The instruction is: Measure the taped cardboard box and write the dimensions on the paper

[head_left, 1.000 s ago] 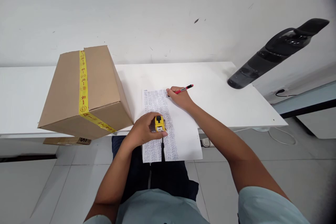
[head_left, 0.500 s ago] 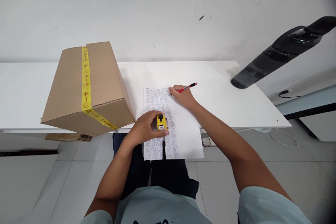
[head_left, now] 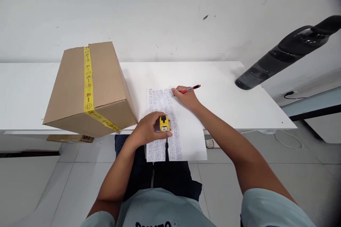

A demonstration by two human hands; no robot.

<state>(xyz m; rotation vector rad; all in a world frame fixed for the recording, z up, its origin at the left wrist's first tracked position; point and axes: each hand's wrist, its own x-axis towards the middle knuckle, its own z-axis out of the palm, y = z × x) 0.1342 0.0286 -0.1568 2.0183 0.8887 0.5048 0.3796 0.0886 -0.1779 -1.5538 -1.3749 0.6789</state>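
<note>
A white sheet of paper (head_left: 189, 131) covered in dense handwriting lies on the white table (head_left: 213, 74), its near end hanging over the front edge. My left hand (head_left: 145, 130) is closed round a small yellow tape measure (head_left: 163, 123) resting on the sheet, a black strap hanging from it. My right hand (head_left: 185, 98) grips a red pen (head_left: 189, 89) with its tip on the top of the written column.
A brown cardboard box (head_left: 89, 88) sealed with yellow printed tape stands at the left, overhanging the table's front edge. A dark tube-shaped device (head_left: 285, 53) juts in from the upper right. A white wall backs the table. A cable lies on the tiled floor at right.
Hardly anything moved: the view shifted slightly, and both hands stay where they were on the sheet, still holding the pen and the tape measure.
</note>
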